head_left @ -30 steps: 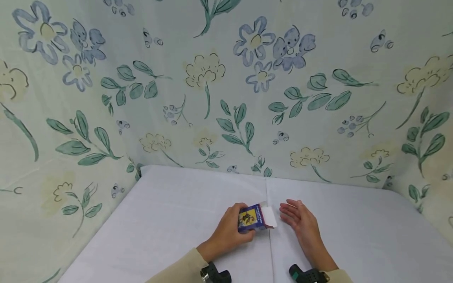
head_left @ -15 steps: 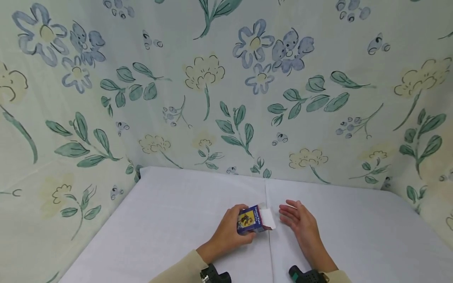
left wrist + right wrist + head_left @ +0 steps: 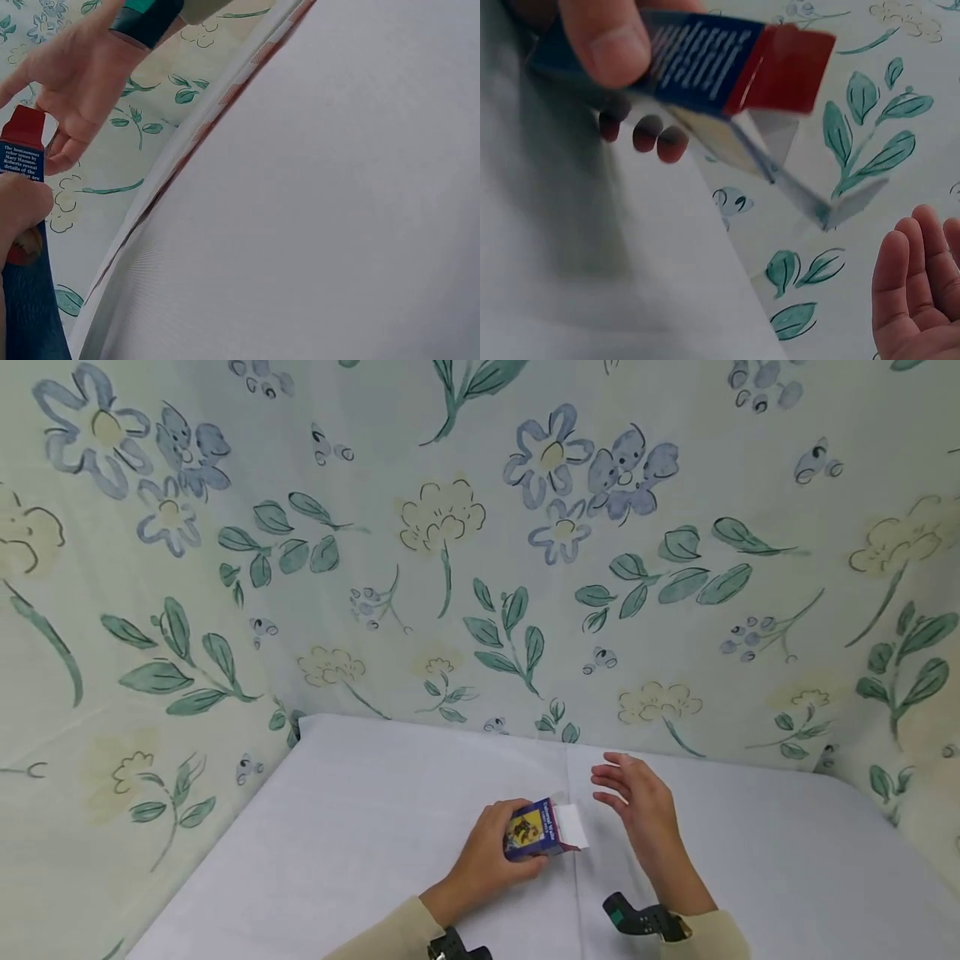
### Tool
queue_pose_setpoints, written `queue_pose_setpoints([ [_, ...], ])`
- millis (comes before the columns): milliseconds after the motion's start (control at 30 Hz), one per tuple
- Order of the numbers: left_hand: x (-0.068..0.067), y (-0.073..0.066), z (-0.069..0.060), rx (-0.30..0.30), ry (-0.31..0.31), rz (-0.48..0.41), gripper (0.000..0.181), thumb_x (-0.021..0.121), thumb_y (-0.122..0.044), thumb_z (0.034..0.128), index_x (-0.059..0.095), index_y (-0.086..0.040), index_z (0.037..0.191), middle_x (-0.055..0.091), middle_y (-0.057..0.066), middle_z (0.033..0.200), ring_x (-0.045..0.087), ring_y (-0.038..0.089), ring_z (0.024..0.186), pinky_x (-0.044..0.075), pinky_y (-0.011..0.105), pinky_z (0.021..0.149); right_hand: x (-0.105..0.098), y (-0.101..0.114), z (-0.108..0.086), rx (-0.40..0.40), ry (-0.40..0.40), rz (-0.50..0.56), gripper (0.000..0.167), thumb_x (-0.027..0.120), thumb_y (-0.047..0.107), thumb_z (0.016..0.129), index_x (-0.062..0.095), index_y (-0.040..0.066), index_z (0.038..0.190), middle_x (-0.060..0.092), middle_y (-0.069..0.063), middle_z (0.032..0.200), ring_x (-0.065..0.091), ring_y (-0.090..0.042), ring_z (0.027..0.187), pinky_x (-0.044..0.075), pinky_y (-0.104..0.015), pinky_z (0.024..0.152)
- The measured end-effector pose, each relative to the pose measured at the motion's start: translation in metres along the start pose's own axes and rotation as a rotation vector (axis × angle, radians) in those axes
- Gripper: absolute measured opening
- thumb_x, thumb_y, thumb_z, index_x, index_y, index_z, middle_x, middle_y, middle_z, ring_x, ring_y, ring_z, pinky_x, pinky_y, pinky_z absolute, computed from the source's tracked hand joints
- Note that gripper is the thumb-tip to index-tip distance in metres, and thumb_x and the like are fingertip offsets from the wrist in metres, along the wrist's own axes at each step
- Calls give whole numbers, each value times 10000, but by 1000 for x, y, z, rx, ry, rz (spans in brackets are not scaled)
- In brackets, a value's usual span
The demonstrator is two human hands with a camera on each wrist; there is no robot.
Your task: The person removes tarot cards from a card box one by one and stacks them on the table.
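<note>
White cloth (image 3: 375, 810) below: left grip (image 3: 486, 860) clasps box (image 3: 528, 828); right grip (image 3: 642, 802) raised, loosely extended, empty.

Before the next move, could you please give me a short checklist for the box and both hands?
1. Left hand grips the blue box: ok.
2. Red flap at the box's end folded open: ok.
3. Open end points toward the right hand's side: ok.
4. Right hand free of any object: ok.
5. Right hand in contact with the box: not ok, they are apart.
6. Contents inside: cannot tell.
</note>
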State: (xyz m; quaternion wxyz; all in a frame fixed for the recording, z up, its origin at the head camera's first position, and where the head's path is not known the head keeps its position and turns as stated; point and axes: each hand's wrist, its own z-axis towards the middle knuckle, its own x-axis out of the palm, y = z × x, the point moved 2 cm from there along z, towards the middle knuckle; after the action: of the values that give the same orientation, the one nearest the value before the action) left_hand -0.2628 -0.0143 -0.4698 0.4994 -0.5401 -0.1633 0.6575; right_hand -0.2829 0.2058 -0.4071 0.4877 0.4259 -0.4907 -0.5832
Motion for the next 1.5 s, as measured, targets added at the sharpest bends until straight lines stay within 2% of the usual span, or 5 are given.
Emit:
queue_pose_setpoints([
  [167,1,-3,1,25,-39,-6,697,764,-429,790,440,-213,1367,526,-70,1231,451,83,1041,438,286,881,9,17,-5,-46,40,-3,562,518,527,939,531,66,1261,595,-180,1169,599,-287,1085,525,-294,852],
  [567,-2,-3,-1,19,-91,11,682,773,-416,781,450,-237,1354,540,-65,1204,447,88,1035,447,286,866,21,31,-21,-46,95,-117,460,630,457,903,607,74,1155,653,-161,1042,636,-261,956,548,-305,776],
  [800,0,0,-5,-6,-90,5,693,753,-494,775,461,-252,1355,530,-100,1208,432,81,1061,464,277,880,24,26,-31,-36,124,-221,386,691,424,867,651,109,1086,673,-118,970,641,-253,873,553,-307,695],
  [1067,-2,-1,0,67,-123,17,708,794,-357,762,447,-244,1369,524,-91,1181,422,96,1030,420,280,830,22,26,-30,-84,117,-324,288,697,353,881,662,116,1041,658,-86,908,620,-244,802,541,-304,627],
  [1500,-2,0,-2,58,-141,8,710,786,-372,778,432,-249,1381,524,-80,1189,442,90,1034,453,290,860,24,19,-30,-90,139,-425,218,698,256,888,669,88,1025,649,-45,874,580,-210,808,527,-282,601],
])
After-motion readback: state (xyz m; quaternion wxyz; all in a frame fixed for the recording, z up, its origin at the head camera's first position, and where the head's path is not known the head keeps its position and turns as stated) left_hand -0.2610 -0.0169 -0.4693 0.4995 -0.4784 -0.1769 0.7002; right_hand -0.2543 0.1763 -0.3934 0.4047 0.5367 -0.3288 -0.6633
